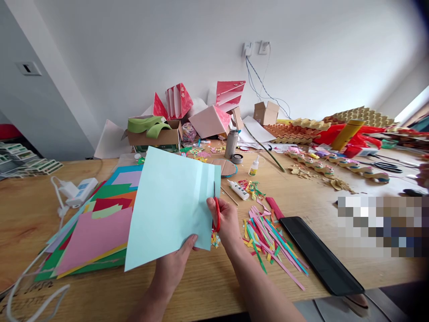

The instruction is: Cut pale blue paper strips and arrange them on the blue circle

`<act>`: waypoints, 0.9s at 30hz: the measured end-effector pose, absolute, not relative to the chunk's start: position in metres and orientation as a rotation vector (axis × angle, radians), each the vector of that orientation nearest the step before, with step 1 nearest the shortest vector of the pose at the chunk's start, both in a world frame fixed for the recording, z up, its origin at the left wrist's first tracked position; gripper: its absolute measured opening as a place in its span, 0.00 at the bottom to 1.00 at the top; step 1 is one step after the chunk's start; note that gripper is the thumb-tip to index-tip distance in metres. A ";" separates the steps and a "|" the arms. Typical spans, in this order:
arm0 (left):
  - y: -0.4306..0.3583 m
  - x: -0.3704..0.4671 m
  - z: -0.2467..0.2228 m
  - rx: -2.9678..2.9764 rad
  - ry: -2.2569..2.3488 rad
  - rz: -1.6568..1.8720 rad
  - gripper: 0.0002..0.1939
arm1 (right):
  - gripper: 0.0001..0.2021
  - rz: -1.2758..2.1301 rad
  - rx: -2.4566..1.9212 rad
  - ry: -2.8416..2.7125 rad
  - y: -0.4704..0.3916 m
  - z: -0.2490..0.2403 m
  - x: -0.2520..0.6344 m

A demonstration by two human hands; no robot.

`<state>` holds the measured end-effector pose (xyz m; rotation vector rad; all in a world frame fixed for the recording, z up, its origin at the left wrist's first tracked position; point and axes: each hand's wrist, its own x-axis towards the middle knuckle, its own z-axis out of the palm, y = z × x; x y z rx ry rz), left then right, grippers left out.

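A large light-blue sheet of paper (167, 201) is held up over the table, tilted, with faint lengthwise creases toward its right side. My left hand (176, 264) grips its bottom edge, thumb in front and fingers behind. Red-handled scissors (217, 214) are in my right hand (226, 223), closed around the handles. Their blades point up at the sheet's right part, near its edge; whether they are cutting at this instant I cannot tell. Stacked coloured paper (97, 241) lies to the left. Thin paper strips (273, 243) are scattered to the right.
A black tablet-like device (321, 255) lies near the front right edge. Glue bottles (238, 189), a steel flask (231, 144) and a cardboard box (154, 136) stand or lie farther back. A white power strip (82, 192) with a cable is at left. Egg-carton trays (295, 129) are back right.
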<state>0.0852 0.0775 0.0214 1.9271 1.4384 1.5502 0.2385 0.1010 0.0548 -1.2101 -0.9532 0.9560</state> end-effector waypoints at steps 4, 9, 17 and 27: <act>0.077 0.086 0.021 1.942 1.481 1.591 0.20 | 0.26 0.903 -1.256 -0.982 0.101 0.055 0.241; 0.077 0.086 0.022 1.970 1.485 1.614 0.22 | 0.26 0.862 -1.288 -1.022 0.102 0.056 0.243; 0.076 0.084 0.021 1.990 1.414 1.520 0.14 | 0.26 0.840 -1.274 -1.038 0.104 0.057 0.248; 0.076 0.083 0.024 2.027 1.328 1.481 0.14 | 0.27 0.838 -1.272 -0.991 0.102 0.062 0.247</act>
